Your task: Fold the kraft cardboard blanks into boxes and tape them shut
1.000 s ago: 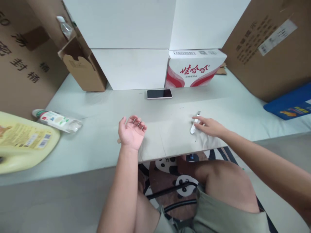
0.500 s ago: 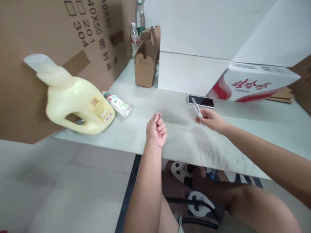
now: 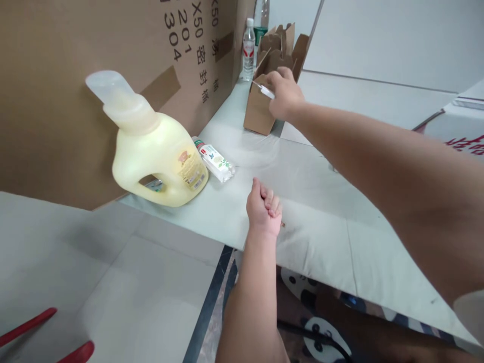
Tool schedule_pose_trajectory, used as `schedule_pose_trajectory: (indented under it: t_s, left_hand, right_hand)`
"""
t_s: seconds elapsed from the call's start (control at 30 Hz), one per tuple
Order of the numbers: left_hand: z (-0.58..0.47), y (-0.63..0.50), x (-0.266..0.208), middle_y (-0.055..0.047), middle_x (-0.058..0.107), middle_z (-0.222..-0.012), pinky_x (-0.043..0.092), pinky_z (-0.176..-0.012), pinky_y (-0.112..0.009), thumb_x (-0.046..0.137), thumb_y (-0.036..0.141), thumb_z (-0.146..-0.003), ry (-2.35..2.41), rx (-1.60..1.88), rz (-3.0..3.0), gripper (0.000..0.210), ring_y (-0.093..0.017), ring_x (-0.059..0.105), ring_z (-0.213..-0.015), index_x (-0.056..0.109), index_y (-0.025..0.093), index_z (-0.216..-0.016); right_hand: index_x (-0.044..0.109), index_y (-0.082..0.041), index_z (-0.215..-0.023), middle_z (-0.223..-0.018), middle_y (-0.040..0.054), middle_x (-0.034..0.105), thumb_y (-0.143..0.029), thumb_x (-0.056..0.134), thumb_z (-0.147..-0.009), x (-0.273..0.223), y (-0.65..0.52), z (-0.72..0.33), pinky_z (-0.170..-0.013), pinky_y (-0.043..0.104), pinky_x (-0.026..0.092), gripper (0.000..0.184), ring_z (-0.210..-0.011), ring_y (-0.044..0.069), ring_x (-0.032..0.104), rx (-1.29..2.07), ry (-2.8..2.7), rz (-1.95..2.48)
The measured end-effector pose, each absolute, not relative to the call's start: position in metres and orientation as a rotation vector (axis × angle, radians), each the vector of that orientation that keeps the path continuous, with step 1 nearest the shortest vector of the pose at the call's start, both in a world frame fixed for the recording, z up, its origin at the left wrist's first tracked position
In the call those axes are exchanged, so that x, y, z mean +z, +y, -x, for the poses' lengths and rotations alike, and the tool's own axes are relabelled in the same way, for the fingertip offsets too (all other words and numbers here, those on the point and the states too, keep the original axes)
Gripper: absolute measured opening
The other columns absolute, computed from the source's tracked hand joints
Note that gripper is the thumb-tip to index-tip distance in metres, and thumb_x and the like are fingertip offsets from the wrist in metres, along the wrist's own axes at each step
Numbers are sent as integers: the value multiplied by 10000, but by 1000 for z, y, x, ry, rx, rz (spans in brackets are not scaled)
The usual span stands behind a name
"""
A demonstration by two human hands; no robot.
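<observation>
My right hand point(image 3: 285, 93) is closed around a slim white utility knife point(image 3: 267, 92) with a thin metal tip pointing left. It is in front of an open brown cardboard carton point(image 3: 259, 111) at the back of the table; whether it touches the carton I cannot tell. My left hand point(image 3: 263, 206) is a closed fist above the table's front part, thumb side up. Its fingers hide whatever may be inside. A tiny brownish bit point(image 3: 283, 224) shows beside the fist. Left of it lies a clear plastic bottle point(image 3: 217, 162) with a white label.
A large pale-yellow jug point(image 3: 159, 156) stands at the left before a big cardboard box point(image 3: 75, 45). Water bottles point(image 3: 248, 50) stand behind the carton. A white and red box point(image 3: 467, 136) is at the right. Red bars point(image 3: 30, 325) show low on the left, above the tiled floor.
My right hand has swung left and away from me, from beside the phone to the carton, still holding the knife. My left hand stays fisted. The view has turned right, and my right arm now covers the phone's place.
</observation>
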State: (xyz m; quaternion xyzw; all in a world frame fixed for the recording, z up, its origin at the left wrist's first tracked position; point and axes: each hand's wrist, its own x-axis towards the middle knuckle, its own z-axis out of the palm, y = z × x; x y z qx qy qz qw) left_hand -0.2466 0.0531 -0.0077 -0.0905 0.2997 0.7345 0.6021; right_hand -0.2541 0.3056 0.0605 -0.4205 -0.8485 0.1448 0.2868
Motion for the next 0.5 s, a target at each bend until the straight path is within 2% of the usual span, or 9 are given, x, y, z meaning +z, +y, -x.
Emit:
schedule_pose_trajectory:
  t_s: [0.07,0.13,0.27,0.33,0.43,0.5]
  left_hand:
    - [247,55,-8,91,205,-382,66,-311,-184,452,429,-1034,698,1697,220,530,-39,179,-265,313,197,-578]
    - [245,57,-7,91,204,-384,65,-317,-189,458,427,-1030,704,1685,223,528,-40,174,-268,305,198,-580]
    - [241,56,-7,88,232,-391,89,-333,-198,453,406,-1031,772,1705,210,508,-43,184,-283,326,201,-584]
    - [241,53,-8,87,260,-405,112,-348,-198,458,387,-1025,869,1802,192,487,-40,202,-298,350,198,-590]
    - [244,47,-9,86,295,-440,155,-373,-195,497,394,-983,991,1966,149,440,-39,244,-327,381,198,-605]
    - [246,42,-9,81,305,-456,170,-384,-201,495,404,-951,996,2020,100,406,-45,260,-342,401,203,-611]
  right_hand:
    - [622,-179,-1116,-1505,160,420,-42,668,-676,60,323,259,-1144,613,385,463,-1276,384,548,391,-2301,1157]
    - [646,-157,-953,-1439,177,479,-102,685,-688,53,330,260,-1115,633,408,275,-1211,383,581,402,-2340,1176]
    - [645,-187,-822,-1233,112,627,-175,652,-760,41,306,248,-1105,517,454,64,-1159,313,594,375,-2349,1122]
    - [652,-199,-800,-1184,99,659,-165,603,-793,40,278,228,-1089,478,465,60,-1128,297,612,341,-2347,1094]
    - [666,-199,-784,-1145,119,679,-184,553,-833,43,229,172,-1038,497,482,124,-1082,321,642,318,-2343,1094]
    - [696,-213,-865,-1091,125,691,-259,561,-864,44,197,121,-1010,512,492,143,-1123,349,633,368,-2317,1073]
